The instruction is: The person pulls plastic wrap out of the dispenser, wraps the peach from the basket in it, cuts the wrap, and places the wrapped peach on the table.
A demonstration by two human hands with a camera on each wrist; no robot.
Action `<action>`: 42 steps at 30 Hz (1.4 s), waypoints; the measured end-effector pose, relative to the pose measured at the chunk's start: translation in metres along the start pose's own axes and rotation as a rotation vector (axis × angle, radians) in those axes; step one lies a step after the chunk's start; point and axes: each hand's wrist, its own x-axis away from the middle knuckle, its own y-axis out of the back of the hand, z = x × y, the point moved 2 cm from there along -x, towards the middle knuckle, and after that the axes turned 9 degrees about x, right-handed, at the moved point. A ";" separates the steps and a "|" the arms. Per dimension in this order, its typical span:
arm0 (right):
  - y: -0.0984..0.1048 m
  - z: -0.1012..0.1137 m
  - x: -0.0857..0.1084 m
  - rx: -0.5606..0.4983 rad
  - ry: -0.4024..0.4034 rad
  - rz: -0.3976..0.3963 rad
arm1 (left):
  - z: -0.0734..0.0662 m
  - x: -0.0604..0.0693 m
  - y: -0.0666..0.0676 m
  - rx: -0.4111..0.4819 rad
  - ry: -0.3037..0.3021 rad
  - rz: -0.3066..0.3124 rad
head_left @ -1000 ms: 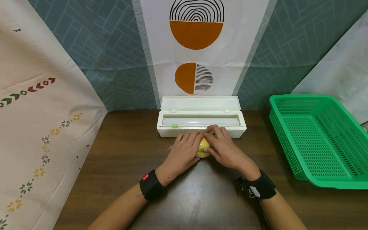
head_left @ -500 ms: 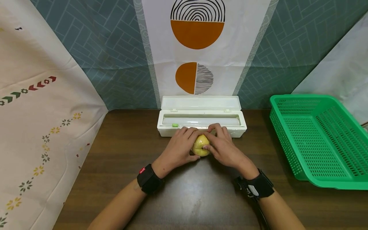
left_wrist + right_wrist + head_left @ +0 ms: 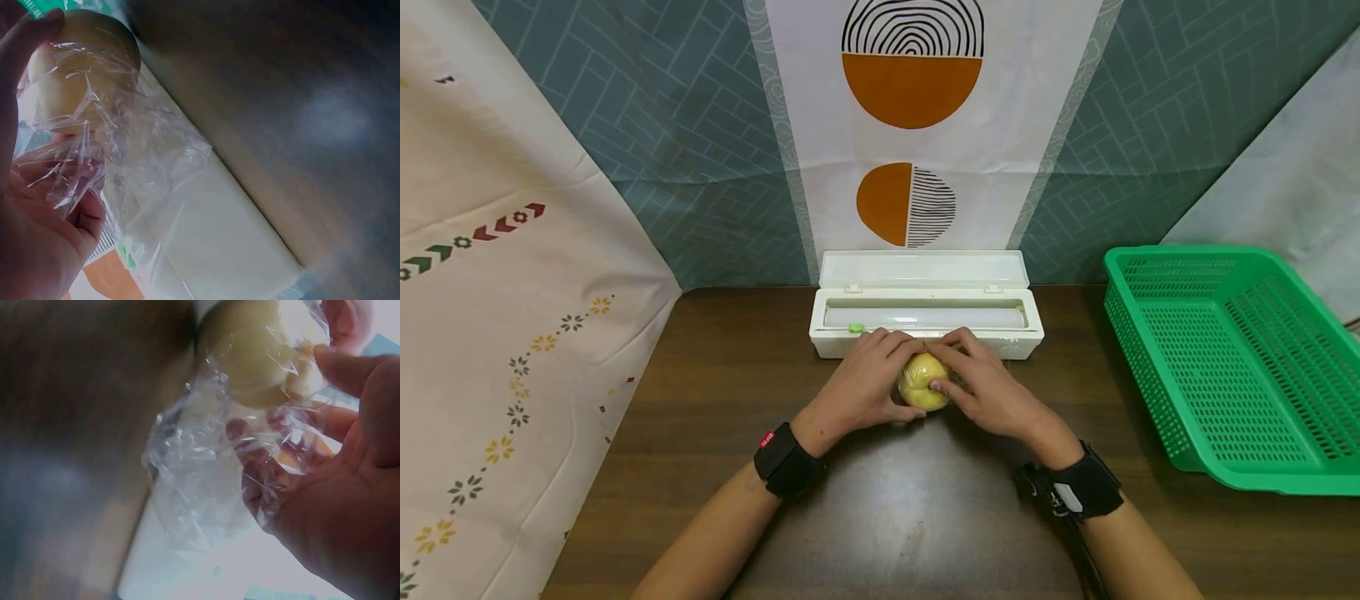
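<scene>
One yellow fruit (image 3: 922, 385), partly covered by clear film (image 3: 156, 150), is held just in front of one white dispenser (image 3: 838, 344) on the tabletop (image 3: 895, 533). Two hands counted: the fruit is gripped on its left side by the curled fingers of the left hand (image 3: 861, 385), on its right by the thumb and fingers of the right hand (image 3: 988, 392). In the dispenser: one roll (image 3: 925, 317), one lid (image 3: 922, 269), raised. One green basket (image 3: 1206, 475) is noted at right. Two black wristbands (image 3: 786, 461) are worn.
</scene>
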 end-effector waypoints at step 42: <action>0.014 0.003 -0.001 -0.015 0.004 -0.016 | -0.017 0.004 0.015 -0.162 0.011 -0.052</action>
